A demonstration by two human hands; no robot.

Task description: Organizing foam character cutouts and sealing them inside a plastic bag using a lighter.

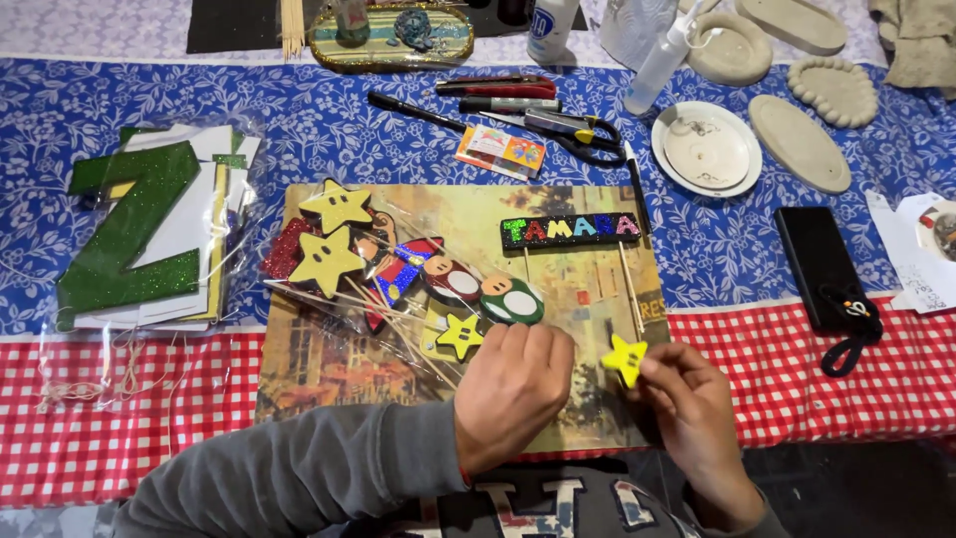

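The right hand (pixel 697 399) pinches a small yellow foam star (pixel 625 357) between thumb and fingertips (pixel 652 371). The left hand (pixel 510 391) lies curled on a printed picture board (pixel 578 289); just beyond its fingers (pixel 533 339) are a green mushroom cutout (pixel 514 300) and another yellow star on a stick (pixel 460 335). Above the right fingertips stands a black glitter name sign (pixel 570 230).

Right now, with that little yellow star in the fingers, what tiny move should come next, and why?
Probably bring the small yellow star over to a wooden stick. The right hand pinches the star, which seems to have no stick of its own, while the finished stars and mushrooms on the board already sit on sticks. The left hand rests close by, free to steady it.
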